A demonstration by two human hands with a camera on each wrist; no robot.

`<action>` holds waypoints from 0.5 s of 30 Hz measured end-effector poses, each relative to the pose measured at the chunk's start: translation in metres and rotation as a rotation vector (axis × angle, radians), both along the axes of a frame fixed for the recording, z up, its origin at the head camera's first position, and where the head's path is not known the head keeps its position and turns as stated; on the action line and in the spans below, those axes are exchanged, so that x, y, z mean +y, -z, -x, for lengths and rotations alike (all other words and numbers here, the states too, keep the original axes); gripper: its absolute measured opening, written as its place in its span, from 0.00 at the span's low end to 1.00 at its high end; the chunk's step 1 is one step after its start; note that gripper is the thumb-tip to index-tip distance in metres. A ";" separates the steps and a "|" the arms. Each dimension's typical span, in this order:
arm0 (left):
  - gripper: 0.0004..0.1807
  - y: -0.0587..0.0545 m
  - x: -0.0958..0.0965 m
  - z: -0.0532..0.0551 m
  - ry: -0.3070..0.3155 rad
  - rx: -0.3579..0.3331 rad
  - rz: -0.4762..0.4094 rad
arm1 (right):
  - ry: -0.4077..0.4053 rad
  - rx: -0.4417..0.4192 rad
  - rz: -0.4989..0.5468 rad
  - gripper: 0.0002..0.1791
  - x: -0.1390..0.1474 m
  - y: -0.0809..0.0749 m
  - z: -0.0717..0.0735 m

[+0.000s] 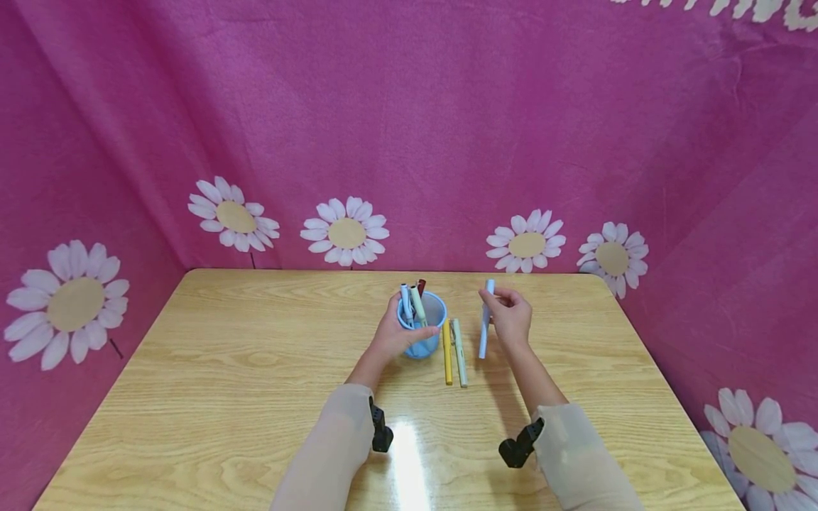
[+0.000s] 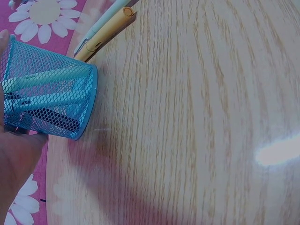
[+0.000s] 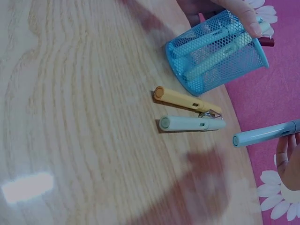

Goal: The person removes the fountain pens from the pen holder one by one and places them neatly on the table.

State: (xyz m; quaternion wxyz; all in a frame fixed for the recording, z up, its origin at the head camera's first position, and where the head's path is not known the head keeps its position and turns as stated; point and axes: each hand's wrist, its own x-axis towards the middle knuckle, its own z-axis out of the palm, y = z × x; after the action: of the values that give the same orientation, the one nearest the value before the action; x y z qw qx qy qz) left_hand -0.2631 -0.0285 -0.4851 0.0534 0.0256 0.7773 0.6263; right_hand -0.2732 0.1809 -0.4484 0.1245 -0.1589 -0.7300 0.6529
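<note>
My left hand (image 1: 399, 333) grips a blue mesh pen cup (image 1: 424, 348) near its rim, thumb on the near side. Inside the cup stand a pale blue pen (image 1: 406, 301), a pale green pen (image 1: 418, 305) and a dark red one (image 1: 421, 285). To the right, my right hand (image 1: 511, 317) pinches a light blue pen (image 1: 484, 333) near its upper end, apart from the cup; in the right wrist view that pen (image 3: 262, 134) is held above the table. Between the hands, a yellow pen (image 1: 448, 355) and a mint green pen (image 1: 459, 355) lie side by side.
The wooden table (image 1: 255, 369) ends at the back against a pink curtain (image 1: 415, 142) with printed daisies, which also hangs along both sides. A bright light reflection (image 1: 410, 461) lies on the table's near part. Black wrist cameras (image 1: 381, 429) sit on both sleeves.
</note>
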 end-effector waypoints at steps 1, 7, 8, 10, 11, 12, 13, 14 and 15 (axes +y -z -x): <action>0.56 0.000 0.000 0.000 0.000 -0.003 0.001 | -0.002 -0.004 -0.004 0.20 0.000 0.001 0.000; 0.57 0.000 -0.001 0.000 0.004 -0.017 0.010 | 0.000 -0.029 -0.010 0.20 0.002 0.007 -0.001; 0.57 0.000 -0.001 0.000 0.005 -0.018 0.010 | -0.001 -0.034 -0.014 0.20 0.002 0.007 -0.001; 0.57 -0.001 -0.001 0.000 0.006 -0.019 0.007 | -0.003 -0.040 -0.024 0.20 0.002 0.009 -0.001; 0.57 -0.001 -0.001 0.000 0.006 -0.020 0.006 | -0.003 -0.046 -0.028 0.20 0.002 0.009 -0.002; 0.57 -0.001 -0.001 0.000 0.006 -0.021 0.005 | -0.003 -0.048 -0.031 0.20 0.002 0.009 -0.002; 0.57 -0.002 -0.001 -0.001 0.006 -0.022 0.004 | -0.003 -0.049 -0.035 0.20 0.002 0.009 -0.002; 0.57 -0.002 -0.001 0.000 0.006 -0.023 0.003 | -0.004 -0.051 -0.039 0.20 0.002 0.010 -0.002; 0.57 -0.002 -0.001 0.000 0.007 -0.024 0.002 | -0.004 -0.051 -0.043 0.20 0.002 0.010 -0.002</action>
State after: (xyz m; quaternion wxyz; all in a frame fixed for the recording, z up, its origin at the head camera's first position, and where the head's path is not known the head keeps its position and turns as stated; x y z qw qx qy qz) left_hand -0.2627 -0.0293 -0.4835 0.0650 0.0207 0.7771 0.6257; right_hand -0.2708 0.1831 -0.4588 0.1081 -0.1715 -0.7470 0.6331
